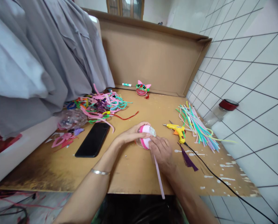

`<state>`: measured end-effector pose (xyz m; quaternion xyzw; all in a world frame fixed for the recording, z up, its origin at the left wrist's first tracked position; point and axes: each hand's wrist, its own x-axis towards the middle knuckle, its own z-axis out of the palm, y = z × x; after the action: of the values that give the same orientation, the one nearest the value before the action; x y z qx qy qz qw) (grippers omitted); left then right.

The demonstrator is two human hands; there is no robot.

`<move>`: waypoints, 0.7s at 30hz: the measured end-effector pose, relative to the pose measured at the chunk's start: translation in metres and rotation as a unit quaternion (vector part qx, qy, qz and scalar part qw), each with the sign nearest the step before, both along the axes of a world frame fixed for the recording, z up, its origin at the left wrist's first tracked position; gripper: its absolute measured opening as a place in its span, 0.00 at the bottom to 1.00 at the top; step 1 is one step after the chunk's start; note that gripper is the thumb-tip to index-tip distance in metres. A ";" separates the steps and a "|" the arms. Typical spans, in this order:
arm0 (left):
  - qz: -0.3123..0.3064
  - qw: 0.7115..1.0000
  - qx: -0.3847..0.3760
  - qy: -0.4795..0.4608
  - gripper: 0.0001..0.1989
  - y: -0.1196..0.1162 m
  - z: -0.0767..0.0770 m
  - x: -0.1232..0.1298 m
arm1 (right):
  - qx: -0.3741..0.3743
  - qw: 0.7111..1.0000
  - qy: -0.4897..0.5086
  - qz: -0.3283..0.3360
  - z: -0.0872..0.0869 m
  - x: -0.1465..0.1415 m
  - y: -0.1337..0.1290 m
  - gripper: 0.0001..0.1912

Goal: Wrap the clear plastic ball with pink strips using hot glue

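My left hand [133, 134] is closed around a small transparent plastic bottle [153, 132] that lies on its side. Bands of dark pink and pale pink pipe cleaner are wound around its body. At its right end my right hand [161, 151] pinches a pale pink pipe cleaner [159, 177], whose loose tail hangs toward the table's front edge. The fingertips of the right hand press close to the wound bands. A yellow glue gun [179, 132] lies to the right of the hands, and a black phone [92, 140] to the left.
Pipe cleaners lie in a tangled pile [104, 104] at left and a bundle [198, 124] at right. A purple tassel [188, 160] lies near the glue gun's cord [213, 175]. A decorated animal head [142, 88] and a glue stick [127, 84] rest by the cardboard [148, 56]. A red-lidded jar [228, 105] stands right.
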<state>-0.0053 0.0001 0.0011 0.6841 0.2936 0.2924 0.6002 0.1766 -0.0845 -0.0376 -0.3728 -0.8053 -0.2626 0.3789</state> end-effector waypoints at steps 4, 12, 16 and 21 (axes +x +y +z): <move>0.005 1.000 0.001 0.002 0.25 0.000 0.001 0.001 | -0.012 1.000 0.020 0.018 0.005 -0.001 -0.002 0.12; 0.000 1.000 0.007 -0.003 0.26 0.001 -0.001 0.003 | -0.119 0.962 0.230 0.086 0.012 0.002 0.000 0.17; 0.007 1.000 0.019 0.009 0.25 0.001 -0.001 0.003 | -0.154 0.934 0.321 0.038 0.027 0.004 0.019 0.14; 0.016 0.999 0.030 0.013 0.26 0.001 0.001 0.004 | -0.131 0.950 0.283 0.004 0.031 0.003 0.050 0.18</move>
<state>-0.0015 0.0007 0.0018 0.7005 0.3034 0.3023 0.5709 0.1792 -0.0340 -0.0067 -0.4753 -0.6937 -0.0368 0.5400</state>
